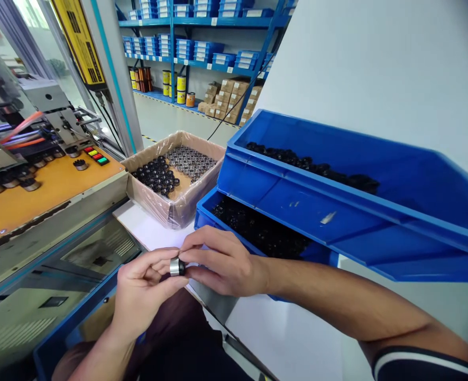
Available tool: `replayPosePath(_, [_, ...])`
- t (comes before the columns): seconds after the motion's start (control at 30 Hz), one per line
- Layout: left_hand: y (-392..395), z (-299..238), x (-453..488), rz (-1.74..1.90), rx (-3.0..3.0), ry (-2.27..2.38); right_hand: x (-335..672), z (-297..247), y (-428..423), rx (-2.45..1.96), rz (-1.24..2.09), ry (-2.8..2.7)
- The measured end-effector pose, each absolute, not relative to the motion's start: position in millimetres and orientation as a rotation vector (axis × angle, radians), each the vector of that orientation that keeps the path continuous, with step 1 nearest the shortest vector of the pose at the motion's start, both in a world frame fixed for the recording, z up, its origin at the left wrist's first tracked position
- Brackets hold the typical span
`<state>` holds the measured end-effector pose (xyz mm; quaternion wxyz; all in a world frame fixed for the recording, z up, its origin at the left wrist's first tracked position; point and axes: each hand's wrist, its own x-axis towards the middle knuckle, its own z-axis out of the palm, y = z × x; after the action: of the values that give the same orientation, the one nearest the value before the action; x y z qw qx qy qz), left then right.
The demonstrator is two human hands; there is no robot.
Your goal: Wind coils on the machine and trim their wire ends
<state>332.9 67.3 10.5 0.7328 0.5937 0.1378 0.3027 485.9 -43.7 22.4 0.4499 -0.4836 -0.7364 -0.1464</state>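
Observation:
My left hand (144,288) and my right hand (221,262) meet at the bottom centre, fingers pinched together round a small cylindrical part (176,266) with a silver ring and a black end. Both hands grip it from opposite sides. Just beyond them stands a blue bin (205,211) of black parts, with a second blue bin (337,153) stacked tilted above it. A plastic-lined cardboard box (150,203) of black and silver parts sits to the left of the bins.
A machine with an orange top (39,196), coloured buttons (95,155) and fixtures stands at the left. The white table (146,230) carries the box and bins. Blue shelving (202,37) with boxes and spools lines the far wall.

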Motion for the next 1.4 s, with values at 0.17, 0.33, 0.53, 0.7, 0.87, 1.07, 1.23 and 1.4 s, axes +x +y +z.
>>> replayPosePath(0.17, [66.3, 9.3, 329.6, 0.659, 1.301, 0.282, 486.2, 22.0, -43.9, -1.166, -0.373, -1.844])
replayPosePath(0.33, [66.8, 10.6, 328.4, 0.637, 1.295, 0.263, 484.4, 22.7, -45.0, -1.15, -0.42, -1.851])
replayPosePath(0.53, [66.9, 12.0, 327.1, 0.675, 1.318, 0.294, 481.5, 25.7, -46.8, -1.162, -0.456, -1.866])
replayPosePath(0.7, [67.0, 11.1, 326.6, 0.67, 1.312, 0.292, 481.9, 26.6, -46.2, -1.143, -0.437, -1.861])
replayPosePath(0.87, [68.1, 9.0, 327.2, 0.676, 1.321, 0.291, 482.4, 25.7, -45.6, -1.148, -0.456, -1.868])
replayPosePath(1.07, [68.0, 7.5, 326.0, 0.668, 1.315, 0.286, 482.6, 25.3, -45.2, -1.153, -0.471, -1.87])
replayPosePath(1.23, [60.9, 8.7, 324.3, 0.683, 1.262, 0.431, 482.3, 24.1, -45.2, -1.153, -0.432, -1.874])
replayPosePath(1.4, [61.9, 6.3, 323.5, 0.672, 1.282, 0.428, 482.7, 21.6, -44.7, -1.136, -0.489, -1.877])
